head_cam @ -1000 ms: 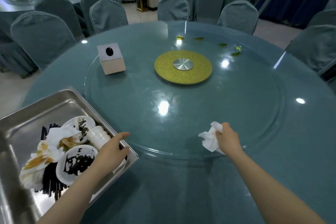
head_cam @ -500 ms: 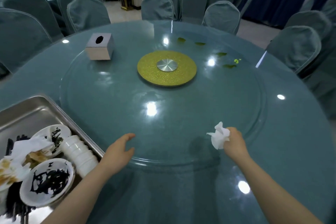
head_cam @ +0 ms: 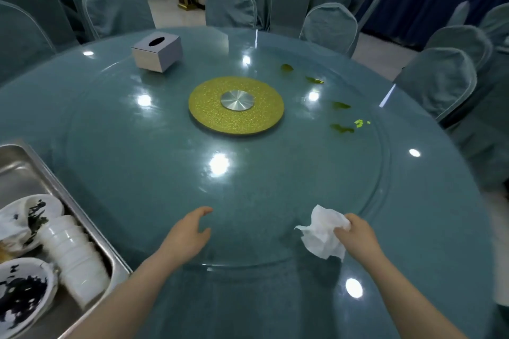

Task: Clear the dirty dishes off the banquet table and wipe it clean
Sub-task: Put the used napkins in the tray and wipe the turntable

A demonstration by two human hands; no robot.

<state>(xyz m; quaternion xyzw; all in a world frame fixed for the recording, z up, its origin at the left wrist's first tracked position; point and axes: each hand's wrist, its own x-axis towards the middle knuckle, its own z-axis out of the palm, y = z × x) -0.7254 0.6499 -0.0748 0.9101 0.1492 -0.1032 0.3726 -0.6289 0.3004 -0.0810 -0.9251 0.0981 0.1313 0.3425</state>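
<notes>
My right hand (head_cam: pixel 356 238) grips a crumpled white tissue (head_cam: pixel 322 231) just above the near rim of the glass turntable (head_cam: pixel 165 168). My left hand (head_cam: pixel 187 234) rests flat and empty on that glass, fingers apart. The round teal banquet table (head_cam: pixel 429 228) carries green food scraps (head_cam: pixel 341 128) at the far right of the turntable. At the lower left a steel tray (head_cam: pixel 82 212) holds dirty plates (head_cam: pixel 22 292) smeared with dark sauce and a stack of white cups (head_cam: pixel 74 256).
A gold disc with a metal hub (head_cam: pixel 236 105) marks the turntable's centre. A silver tissue box (head_cam: pixel 157 51) stands at the far left of the glass. Covered chairs (head_cam: pixel 435 82) ring the table, and more tables stand behind.
My left hand left the tray's edge and moved right onto the glass. The view shifted right, so the tray slid toward the left edge. My right hand keeps the tissue.
</notes>
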